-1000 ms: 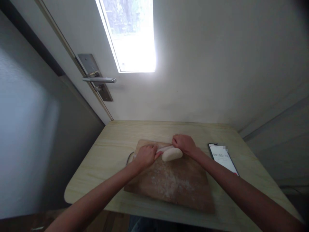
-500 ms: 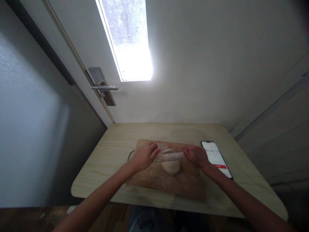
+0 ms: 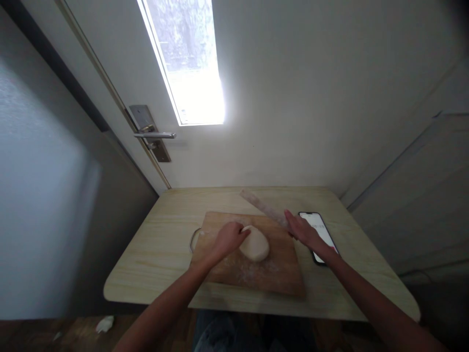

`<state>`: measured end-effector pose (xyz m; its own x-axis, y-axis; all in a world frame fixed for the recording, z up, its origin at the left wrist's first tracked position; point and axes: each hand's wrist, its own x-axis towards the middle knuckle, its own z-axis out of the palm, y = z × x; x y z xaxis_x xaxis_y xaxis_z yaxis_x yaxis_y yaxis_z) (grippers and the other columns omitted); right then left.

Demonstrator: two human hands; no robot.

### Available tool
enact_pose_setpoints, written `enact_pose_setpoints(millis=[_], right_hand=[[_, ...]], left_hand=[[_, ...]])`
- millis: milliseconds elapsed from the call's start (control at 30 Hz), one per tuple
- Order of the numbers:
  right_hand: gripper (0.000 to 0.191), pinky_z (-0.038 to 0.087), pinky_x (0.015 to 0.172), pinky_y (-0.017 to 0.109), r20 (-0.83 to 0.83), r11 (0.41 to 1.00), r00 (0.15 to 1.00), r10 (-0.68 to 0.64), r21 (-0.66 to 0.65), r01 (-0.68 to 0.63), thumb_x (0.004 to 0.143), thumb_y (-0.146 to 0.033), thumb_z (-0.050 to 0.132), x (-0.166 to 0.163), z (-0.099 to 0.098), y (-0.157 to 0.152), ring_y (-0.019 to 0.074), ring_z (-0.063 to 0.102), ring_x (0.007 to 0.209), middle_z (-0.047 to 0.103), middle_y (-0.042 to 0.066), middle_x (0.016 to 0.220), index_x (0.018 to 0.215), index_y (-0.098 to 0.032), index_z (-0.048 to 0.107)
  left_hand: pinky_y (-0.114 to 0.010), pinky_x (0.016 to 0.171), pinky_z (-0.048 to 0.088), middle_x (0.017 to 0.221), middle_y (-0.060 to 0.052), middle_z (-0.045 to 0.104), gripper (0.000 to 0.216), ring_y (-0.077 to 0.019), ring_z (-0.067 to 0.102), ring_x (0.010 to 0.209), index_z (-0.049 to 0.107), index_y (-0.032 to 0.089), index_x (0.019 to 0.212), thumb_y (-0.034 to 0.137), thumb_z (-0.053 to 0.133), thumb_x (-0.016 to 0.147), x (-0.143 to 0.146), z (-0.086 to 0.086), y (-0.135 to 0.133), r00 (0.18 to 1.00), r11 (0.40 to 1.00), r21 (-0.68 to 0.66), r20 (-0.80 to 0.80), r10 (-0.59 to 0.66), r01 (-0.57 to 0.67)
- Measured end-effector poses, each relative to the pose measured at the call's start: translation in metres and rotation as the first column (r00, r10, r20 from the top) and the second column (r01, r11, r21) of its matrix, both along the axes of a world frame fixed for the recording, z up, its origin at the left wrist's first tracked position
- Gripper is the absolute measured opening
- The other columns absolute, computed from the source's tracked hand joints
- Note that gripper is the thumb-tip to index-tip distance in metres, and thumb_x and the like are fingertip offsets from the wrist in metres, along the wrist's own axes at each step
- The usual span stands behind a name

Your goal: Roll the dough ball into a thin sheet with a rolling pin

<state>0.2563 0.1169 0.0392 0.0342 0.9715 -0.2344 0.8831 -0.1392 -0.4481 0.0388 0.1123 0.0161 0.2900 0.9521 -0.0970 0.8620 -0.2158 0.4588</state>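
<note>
A flattened round of pale dough (image 3: 255,246) lies on a wooden cutting board (image 3: 286,274) dusted with flour. My left hand (image 3: 230,238) pinches the dough's upper left edge between thumb and fingers. In my right hand (image 3: 298,227) is a floury rolling pin (image 3: 264,208), gripped by one end. The pin slants up to the left, its free end pointing past the board's far edge. It is apart from the dough.
The board rests on a light wooden table (image 3: 146,254) and has a metal ring handle (image 3: 193,239) at its left. A phone (image 3: 318,234) with a lit screen lies right of the board, partly under my right forearm. Behind the table stands a door with a lever handle (image 3: 157,135).
My left hand has let go of the rolling pin and taken hold of the dough's edge. My right hand has lifted the pin off the dough and swung its free end away.
</note>
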Motion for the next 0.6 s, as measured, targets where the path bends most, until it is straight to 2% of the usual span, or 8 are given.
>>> enact_pose_setpoints(millis=[100, 233, 300, 333, 400, 467, 500, 600], right_hand=[[0.064, 0.034, 0.058, 0.025, 0.08, 0.999, 0.996, 0.035, 0.009, -0.036, 0.085, -0.049, 0.007, -0.011, 0.001, 0.001, 0.0192, 0.059, 0.074, 0.065, 0.011, 0.076, 0.068, -0.017, 0.06], [0.063, 0.036, 0.06, 0.026, 0.177, 0.987, 0.975, 0.135, 0.066, -0.149, 0.086, -0.048, 0.009, -0.027, 0.006, -0.005, 0.0206, 0.06, 0.079, 0.066, 0.011, 0.081, 0.075, -0.016, 0.062], [0.062, 0.036, 0.06, 0.027, 0.219, 0.972, 0.958, 0.188, 0.1, -0.214, 0.087, -0.046, 0.009, -0.035, 0.008, -0.011, 0.0206, 0.061, 0.076, 0.067, 0.011, 0.079, 0.075, -0.017, 0.063], [0.062, 0.036, 0.059, 0.027, 0.243, 0.964, 0.948, 0.206, 0.114, -0.239, 0.087, -0.045, 0.01, -0.038, 0.01, -0.016, 0.0205, 0.061, 0.074, 0.067, 0.01, 0.078, 0.075, -0.017, 0.064], [0.062, 0.036, 0.057, 0.027, 0.303, 0.952, 0.925, 0.227, 0.132, -0.277, 0.087, -0.042, 0.01, -0.045, 0.011, -0.024, 0.0202, 0.062, 0.07, 0.067, 0.01, 0.075, 0.073, -0.017, 0.065], [0.061, 0.036, 0.055, 0.027, 0.363, 0.939, 0.9, 0.241, 0.147, -0.311, 0.088, -0.04, 0.011, -0.051, 0.011, -0.03, 0.0196, 0.062, 0.066, 0.067, 0.01, 0.072, 0.071, -0.017, 0.065], [0.06, 0.036, 0.055, 0.027, 0.387, 0.933, 0.889, 0.244, 0.157, -0.324, 0.088, -0.039, 0.012, -0.053, 0.01, -0.032, 0.0193, 0.062, 0.065, 0.067, 0.01, 0.072, 0.07, -0.017, 0.065], [0.057, 0.035, 0.053, 0.026, 0.432, 0.929, 0.871, 0.236, 0.163, -0.333, 0.088, -0.036, 0.015, -0.057, 0.005, -0.034, 0.0183, 0.061, 0.064, 0.067, 0.01, 0.071, 0.07, -0.016, 0.065]], left_hand=[[-0.024, 0.046, 0.023, 0.055, -0.002, 0.055, 0.036, -0.0126, 0.049, 0.051, 0.058, 0.013, 0.061, 0.038, 0.04, 0.079, -0.008, -0.003, -0.02, 0.995, 0.995, -0.048, 0.046, 0.094, -0.092], [-0.023, 0.046, 0.027, 0.052, -0.001, 0.054, 0.045, -0.0126, 0.049, 0.051, 0.055, 0.014, 0.056, 0.045, 0.035, 0.081, -0.025, 0.003, -0.044, 0.988, 0.994, -0.064, 0.12, 0.093, -0.086], [-0.024, 0.051, 0.032, 0.057, -0.001, 0.055, 0.043, -0.0131, 0.051, 0.055, 0.055, 0.015, 0.06, 0.045, 0.034, 0.082, -0.036, 0.018, -0.048, 0.983, 0.99, 0.052, 0.137, 0.125, -0.133], [-0.024, 0.054, 0.035, 0.061, -0.002, 0.056, 0.039, -0.0135, 0.051, 0.058, 0.055, 0.015, 0.064, 0.042, 0.034, 0.083, -0.041, 0.028, -0.047, 0.976, 0.97, 0.161, 0.149, 0.161, -0.184], [-0.025, 0.062, 0.038, 0.072, -0.004, 0.057, 0.031, -0.0146, 0.052, 0.069, 0.054, 0.015, 0.075, 0.035, 0.032, 0.085, -0.048, 0.05, -0.042, 0.978, 0.906, 0.375, 0.146, 0.153, -0.197], [-0.028, 0.07, 0.04, 0.082, -0.007, 0.057, 0.029, -0.0172, 0.053, 0.08, 0.054, 0.015, 0.083, 0.033, 0.031, 0.086, -0.048, 0.066, -0.034, 0.996, 0.869, 0.487, 0.024, 0.081, -0.082], [-0.03, 0.071, 0.04, 0.083, -0.008, 0.058, 0.031, -0.0186, 0.053, 0.081, 0.055, 0.015, 0.084, 0.034, 0.031, 0.086, -0.045, 0.071, -0.029, 0.996, 0.871, 0.492, -0.079, 0.037, 0.006], [-0.033, 0.066, 0.042, 0.074, -0.009, 0.06, 0.042, -0.0211, 0.057, 0.072, 0.059, 0.014, 0.074, 0.036, 0.026, 0.087, -0.036, 0.065, -0.013, 0.934, 0.92, 0.328, -0.345, -0.096, 0.215]])
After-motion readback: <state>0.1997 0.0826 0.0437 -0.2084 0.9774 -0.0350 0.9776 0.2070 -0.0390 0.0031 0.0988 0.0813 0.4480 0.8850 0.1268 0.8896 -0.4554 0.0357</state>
